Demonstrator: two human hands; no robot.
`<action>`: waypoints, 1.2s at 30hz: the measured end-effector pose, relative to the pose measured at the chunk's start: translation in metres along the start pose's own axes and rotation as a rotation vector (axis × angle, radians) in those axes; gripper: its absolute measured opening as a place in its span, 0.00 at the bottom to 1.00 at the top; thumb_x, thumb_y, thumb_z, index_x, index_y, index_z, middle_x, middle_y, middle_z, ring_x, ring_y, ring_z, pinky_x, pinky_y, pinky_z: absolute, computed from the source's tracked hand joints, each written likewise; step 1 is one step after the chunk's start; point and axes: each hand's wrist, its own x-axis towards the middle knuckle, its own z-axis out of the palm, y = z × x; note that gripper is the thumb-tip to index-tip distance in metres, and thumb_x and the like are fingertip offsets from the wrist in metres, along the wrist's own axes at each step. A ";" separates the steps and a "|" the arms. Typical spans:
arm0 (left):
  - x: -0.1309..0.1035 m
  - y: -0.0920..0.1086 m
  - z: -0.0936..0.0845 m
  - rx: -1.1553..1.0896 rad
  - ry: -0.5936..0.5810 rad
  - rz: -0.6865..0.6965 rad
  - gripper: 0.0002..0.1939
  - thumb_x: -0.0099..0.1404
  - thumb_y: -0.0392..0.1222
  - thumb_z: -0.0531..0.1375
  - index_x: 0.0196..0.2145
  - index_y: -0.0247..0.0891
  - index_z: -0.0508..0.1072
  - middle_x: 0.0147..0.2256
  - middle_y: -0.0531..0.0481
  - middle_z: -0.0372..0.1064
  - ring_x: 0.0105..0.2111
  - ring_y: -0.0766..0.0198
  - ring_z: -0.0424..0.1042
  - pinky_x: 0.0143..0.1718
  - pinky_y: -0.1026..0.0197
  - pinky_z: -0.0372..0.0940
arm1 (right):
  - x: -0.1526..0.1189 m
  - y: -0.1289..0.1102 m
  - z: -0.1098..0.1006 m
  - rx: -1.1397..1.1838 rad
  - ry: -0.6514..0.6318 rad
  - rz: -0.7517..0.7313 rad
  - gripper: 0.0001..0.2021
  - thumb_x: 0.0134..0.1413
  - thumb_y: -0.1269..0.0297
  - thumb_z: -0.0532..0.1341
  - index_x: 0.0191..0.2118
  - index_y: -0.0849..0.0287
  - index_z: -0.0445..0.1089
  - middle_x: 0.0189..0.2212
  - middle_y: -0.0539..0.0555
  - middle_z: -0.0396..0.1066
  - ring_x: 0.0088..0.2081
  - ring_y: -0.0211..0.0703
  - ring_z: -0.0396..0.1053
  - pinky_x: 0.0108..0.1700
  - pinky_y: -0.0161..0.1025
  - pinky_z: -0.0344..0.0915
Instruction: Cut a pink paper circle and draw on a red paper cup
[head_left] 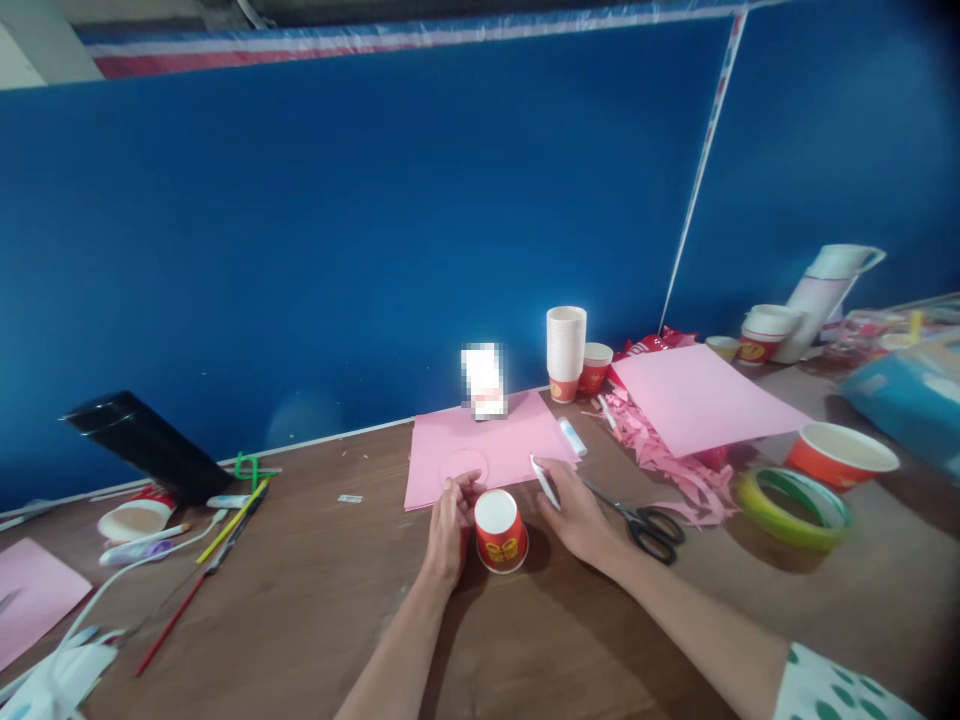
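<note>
A red paper cup (501, 545) with a gold pattern stands upside down on the table, its white base facing up. Just left of it is my left hand (448, 528), fingers extended over the near edge of the pink paper (517, 425), holding nothing that I can see. A thin circle outline (463, 468) shows on that paper. To the cup's right, my right hand (571, 510) is closed around a slim white pen (545, 482), whose tip points up and left. Black-handled scissors (654, 532) lie beside my right hand, their blades partly hidden behind it.
Stacked paper cups (565, 345) stand behind the paper. On the right are pink paper scraps (679, 460), another pink sheet (697, 395), green tape rolls (795, 510), an orange-red bowl (840, 455) and a white jug (829, 295). A black cylinder (146, 445) leans at left, near brushes (202, 570).
</note>
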 end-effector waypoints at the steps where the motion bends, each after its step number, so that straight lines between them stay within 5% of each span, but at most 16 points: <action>1: 0.000 -0.001 0.000 -0.006 -0.006 -0.001 0.26 0.63 0.59 0.46 0.46 0.35 0.68 0.34 0.46 0.69 0.34 0.61 0.70 0.39 0.57 0.64 | 0.000 0.000 0.000 -0.004 0.001 -0.001 0.24 0.49 0.74 0.51 0.54 0.57 0.57 0.50 0.57 0.62 0.53 0.48 0.59 0.55 0.49 0.57; 16: 0.000 0.001 0.001 -0.020 -0.004 -0.010 0.26 0.63 0.58 0.47 0.46 0.35 0.67 0.34 0.47 0.69 0.33 0.62 0.69 0.37 0.58 0.64 | -0.001 -0.001 0.000 -0.043 -0.007 -0.002 0.22 0.51 0.72 0.53 0.54 0.58 0.57 0.50 0.58 0.62 0.53 0.48 0.59 0.55 0.48 0.58; 20: -0.002 0.005 0.002 0.050 0.060 0.134 0.21 0.63 0.54 0.49 0.44 0.36 0.68 0.34 0.47 0.69 0.35 0.61 0.70 0.39 0.57 0.65 | -0.001 0.000 0.001 -0.054 -0.010 0.005 0.22 0.52 0.71 0.53 0.54 0.58 0.57 0.50 0.58 0.62 0.53 0.48 0.59 0.55 0.47 0.58; 26: 0.007 0.015 -0.014 0.829 0.305 0.566 0.14 0.62 0.46 0.52 0.41 0.39 0.70 0.43 0.44 0.69 0.47 0.55 0.66 0.51 0.53 0.57 | -0.001 -0.001 0.001 -0.070 -0.015 0.012 0.22 0.52 0.70 0.53 0.55 0.60 0.57 0.50 0.58 0.62 0.53 0.47 0.60 0.55 0.46 0.58; 31: 0.015 0.006 -0.027 1.403 0.242 0.375 0.25 0.63 0.46 0.50 0.56 0.35 0.61 0.57 0.41 0.59 0.58 0.52 0.54 0.60 0.45 0.43 | 0.000 0.000 0.003 -0.082 -0.010 0.017 0.22 0.51 0.70 0.54 0.54 0.63 0.58 0.50 0.60 0.63 0.53 0.48 0.60 0.55 0.47 0.58; 36: 0.013 0.003 -0.025 1.594 0.145 0.232 0.27 0.64 0.49 0.48 0.58 0.36 0.56 0.59 0.44 0.54 0.61 0.53 0.47 0.60 0.45 0.40 | 0.000 0.000 0.004 -0.090 0.008 -0.002 0.22 0.51 0.70 0.54 0.53 0.61 0.59 0.49 0.60 0.64 0.51 0.49 0.61 0.54 0.49 0.59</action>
